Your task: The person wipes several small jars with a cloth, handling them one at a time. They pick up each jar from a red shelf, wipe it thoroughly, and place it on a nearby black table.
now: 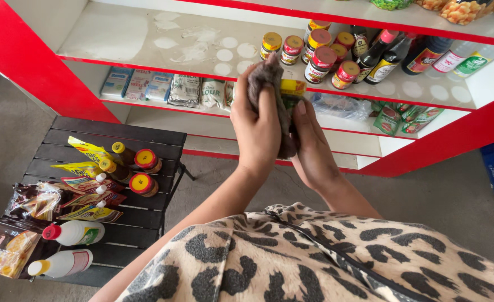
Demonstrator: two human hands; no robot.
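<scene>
**A:** Head view puts the small jar (290, 89) dead centre, held up in front of the red-edged shelf (146, 39). Where exactly is it sitting?

**B:** Clamped in the right hand (313, 142), fingers curled round its body; only the yellow lid end shows. The left hand (257, 126) is closed on a brown cloth (269, 84), pressing it over the jar's left side.

**A:** Which way does it point?

**B:** Its long axis looks roughly upright, leaning away toward the shelf, lid end up. The base is hidden, so I can't be exact.

**A:** How would you judge a good wipe?

**B:** Keep the right hand firm and turn the jar inside the cloth, so every side gets rubbed.

**A:** And round about?

**B:** Red-lidded jars (320, 59) and dark bottles (384, 56) stand toward the shelf's right end. At lower left, a black slatted table (146, 140) carries sachets (87, 151), jars and two white bottles (73, 232).
</scene>
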